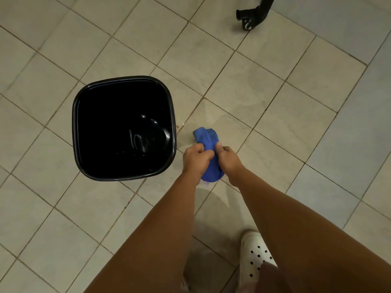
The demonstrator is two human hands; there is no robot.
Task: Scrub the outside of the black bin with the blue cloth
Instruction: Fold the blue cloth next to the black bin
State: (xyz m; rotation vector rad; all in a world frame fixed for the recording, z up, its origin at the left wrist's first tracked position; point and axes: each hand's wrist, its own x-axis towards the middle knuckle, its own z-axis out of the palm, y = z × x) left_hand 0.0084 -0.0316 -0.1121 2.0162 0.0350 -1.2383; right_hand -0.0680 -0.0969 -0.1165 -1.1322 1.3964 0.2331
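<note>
The black bin [74,132] stands upright on the tiled floor, seen from above, its glossy inside dark. Just to its right, both of my hands hold the blue cloth [206,137], which is bunched and twisted between them. My left hand [195,158] grips the cloth's middle with curled fingers. My right hand [229,158] grips it beside the left, thumb up against the fabric. One end of the cloth sticks out above my hands, the other hangs below them. Neither hand touches the bin.
Beige floor tiles [243,81] spread all around. A black wheeled leg of some furniture [252,14] stands at the top right. My foot in a white perforated clog [256,254] is at the bottom right.
</note>
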